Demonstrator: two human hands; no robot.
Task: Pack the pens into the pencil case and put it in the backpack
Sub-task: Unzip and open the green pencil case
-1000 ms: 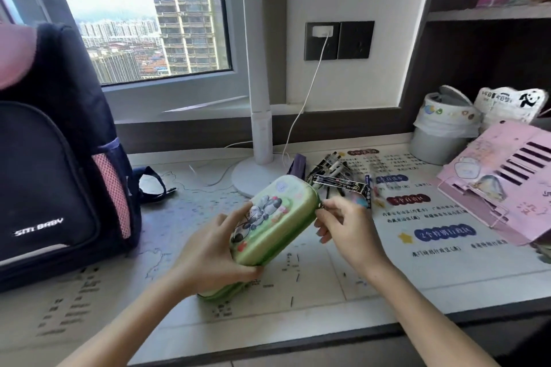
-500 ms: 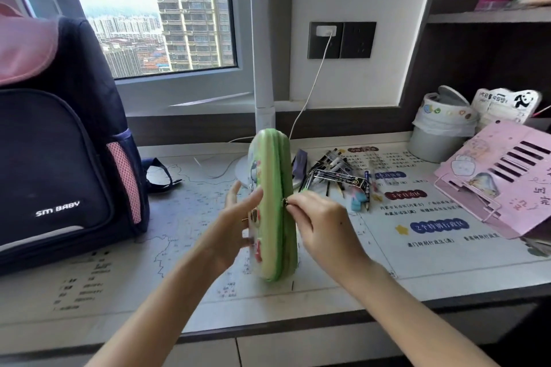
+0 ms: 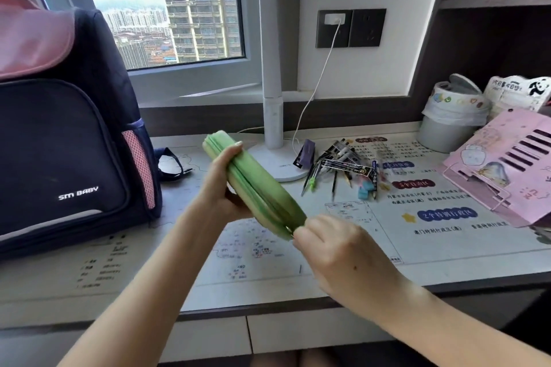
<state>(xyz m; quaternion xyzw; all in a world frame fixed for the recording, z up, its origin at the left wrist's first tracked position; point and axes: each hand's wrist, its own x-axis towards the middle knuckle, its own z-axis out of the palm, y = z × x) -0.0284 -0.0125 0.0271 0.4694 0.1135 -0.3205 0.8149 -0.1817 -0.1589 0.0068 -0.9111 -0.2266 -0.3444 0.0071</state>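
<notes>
**A:** Where is the pencil case (image 3: 256,185)?

**B:** Off the counter (image 3: 149,277), held between both hands. It is seam-edge up and slanted, with its far end toward eleven o'clock and its near end toward five.

**A:** What is the left hand (image 3: 222,188) doing?

**B:** It grips the far half. The thumb (image 3: 231,152) is hooked over the top edge, and the other fingers are curled behind the case, mostly hidden.

**A:** And the right hand (image 3: 337,250)?

**B:** Its fingers (image 3: 302,234) are bunched together and pinch the near tip of the case at the zip line. The zip pull itself is hidden. The green halves lie together along the seam.

**A:** Where are the pens (image 3: 337,158)?

**B:** In a loose pile on the counter at two o'clock from the case, just beside the round base of the white lamp (image 3: 272,68). Neither hand touches them.

**A:** And the backpack (image 3: 68,140)?

**B:** It stands upright on the counter at nine o'clock, dark blue with a pink flap, well apart from the case.

**A:** Anything else?

**B:** A pink book stand (image 3: 507,164) and a small lined bin (image 3: 447,116) at three o'clock.
</notes>
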